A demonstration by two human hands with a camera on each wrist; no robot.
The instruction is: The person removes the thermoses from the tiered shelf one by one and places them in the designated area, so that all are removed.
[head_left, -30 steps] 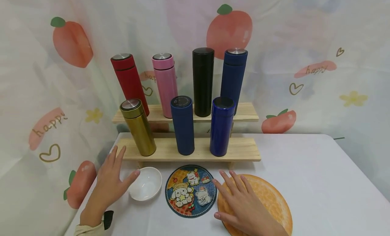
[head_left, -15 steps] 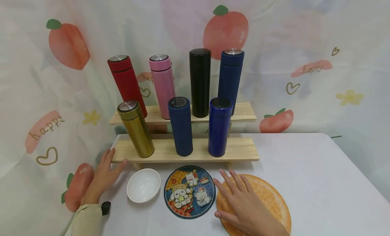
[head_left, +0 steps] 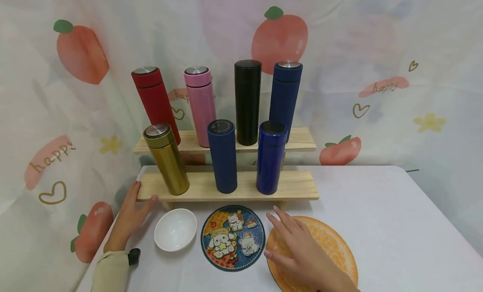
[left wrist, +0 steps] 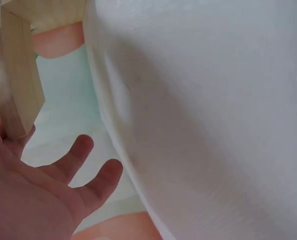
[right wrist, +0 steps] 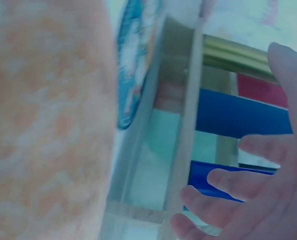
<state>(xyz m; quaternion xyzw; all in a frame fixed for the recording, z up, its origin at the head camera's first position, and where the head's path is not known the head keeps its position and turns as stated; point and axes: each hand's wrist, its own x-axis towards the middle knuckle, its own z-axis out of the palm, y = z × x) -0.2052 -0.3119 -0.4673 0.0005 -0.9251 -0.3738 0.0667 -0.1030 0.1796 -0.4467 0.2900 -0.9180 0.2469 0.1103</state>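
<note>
Rack [head_left: 226, 187] end meets my left hand [head_left: 130, 214], fingers spread against its corner; right hand [head_left: 298, 252] lies flat, fingers straight, on the orange mat [head_left: 332, 246]. I'd brace evenly so the flasks [head_left: 224, 156] stay upright.

Right hand [head_left: 302, 258] wrist cut off by bottom edge; orange mat [head_left: 332, 241] partly hidden beneath it.

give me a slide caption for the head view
Seven flasks on a wooden rack; left hand touches its end, right hand over an orange mat.
</note>
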